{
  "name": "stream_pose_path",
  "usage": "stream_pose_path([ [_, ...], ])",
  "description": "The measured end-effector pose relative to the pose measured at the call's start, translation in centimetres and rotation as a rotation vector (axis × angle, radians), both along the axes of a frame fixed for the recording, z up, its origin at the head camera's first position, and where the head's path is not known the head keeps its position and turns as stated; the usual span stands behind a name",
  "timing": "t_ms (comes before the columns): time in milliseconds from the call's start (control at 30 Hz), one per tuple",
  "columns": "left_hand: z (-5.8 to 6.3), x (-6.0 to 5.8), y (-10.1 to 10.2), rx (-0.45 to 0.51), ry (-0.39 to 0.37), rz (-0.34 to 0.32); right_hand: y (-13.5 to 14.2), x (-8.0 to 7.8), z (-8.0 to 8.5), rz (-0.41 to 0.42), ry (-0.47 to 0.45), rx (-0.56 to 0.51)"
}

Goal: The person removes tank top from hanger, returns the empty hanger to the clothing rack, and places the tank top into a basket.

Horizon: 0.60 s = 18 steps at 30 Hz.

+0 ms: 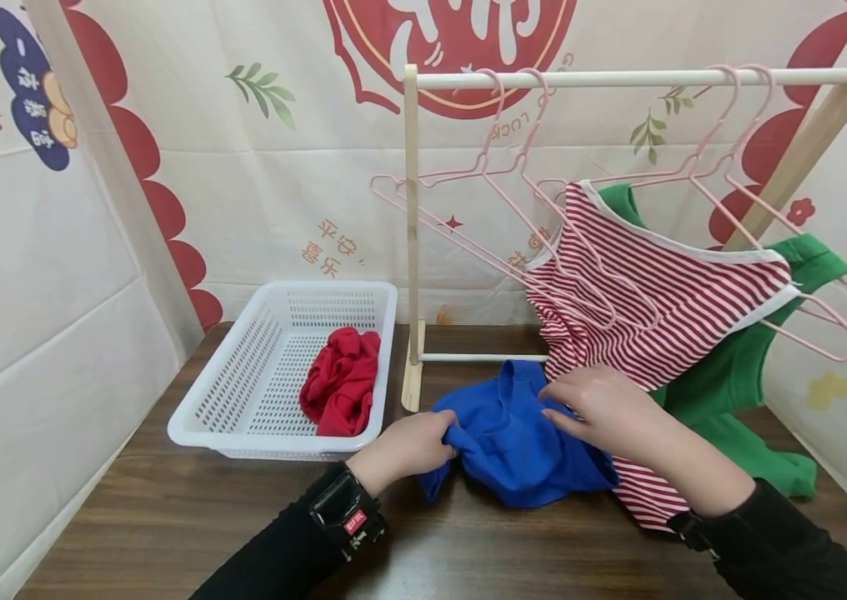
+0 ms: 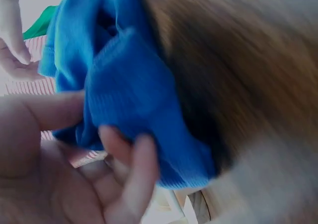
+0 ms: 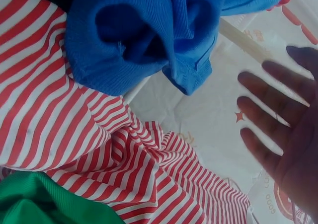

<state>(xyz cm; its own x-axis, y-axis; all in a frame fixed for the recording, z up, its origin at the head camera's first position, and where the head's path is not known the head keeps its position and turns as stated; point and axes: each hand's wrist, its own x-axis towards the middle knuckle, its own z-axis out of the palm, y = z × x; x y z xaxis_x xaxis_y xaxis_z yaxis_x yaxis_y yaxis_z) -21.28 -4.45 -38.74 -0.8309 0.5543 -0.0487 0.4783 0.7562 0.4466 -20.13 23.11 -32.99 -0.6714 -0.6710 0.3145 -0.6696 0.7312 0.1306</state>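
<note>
A crumpled blue shirt (image 1: 521,442) lies bunched in front of the rack. My left hand (image 1: 412,446) pinches its left edge between thumb and fingers; the left wrist view shows this ribbed fabric (image 2: 129,85) up close. Over the shirt's right side is my right hand (image 1: 603,408), its fingers extended and nothing gripped. In the right wrist view that hand (image 3: 288,114) is spread, apart from the blue cloth (image 3: 119,40) and its round opening. Just behind it, a red-and-white striped top (image 1: 664,275) hangs on a pink hanger, with a green garment (image 1: 731,379) behind.
A wooden rack with a white rail (image 1: 633,78) stands on the brown table (image 1: 138,508). Pink hangers (image 1: 483,167) hang toward its left end. To the left, a white basket (image 1: 202,417) holds a red garment (image 1: 344,379). Printed cloth (image 1: 303,192) covers the walls.
</note>
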Motion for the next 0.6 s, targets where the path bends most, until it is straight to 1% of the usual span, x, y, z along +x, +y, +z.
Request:
stream_pose_path([
  [100,0.1,0.1,-0.1,0.108,-0.057,0.073,0.1,0.1,0.1,-0.055,0.015,-0.019],
  [233,0.6,0.4,-0.1,0.344,-0.221,0.154,0.2,0.1,0.3,-0.105,0.041,-0.063],
  [333,1.0,0.5,0.0,0.529,-0.349,0.193,0.2,0.1,0.4,-0.139,0.044,-0.1],
  [367,1.1,0.5,0.1,0.582,-0.378,0.201,0.3,0.1,0.4,-0.154,0.04,-0.11],
  [433,1.4,0.5,0.2,0.671,-0.413,0.219,0.3,0.1,0.4,-0.184,0.027,-0.124],
  [500,1.8,0.5,0.2,0.746,-0.424,0.239,0.4,0.1,0.5,-0.211,0.006,-0.134],
  [600,2.6,0.5,0.1,0.815,-0.401,0.268,0.5,0.1,0.4,-0.241,-0.02,-0.144],
])
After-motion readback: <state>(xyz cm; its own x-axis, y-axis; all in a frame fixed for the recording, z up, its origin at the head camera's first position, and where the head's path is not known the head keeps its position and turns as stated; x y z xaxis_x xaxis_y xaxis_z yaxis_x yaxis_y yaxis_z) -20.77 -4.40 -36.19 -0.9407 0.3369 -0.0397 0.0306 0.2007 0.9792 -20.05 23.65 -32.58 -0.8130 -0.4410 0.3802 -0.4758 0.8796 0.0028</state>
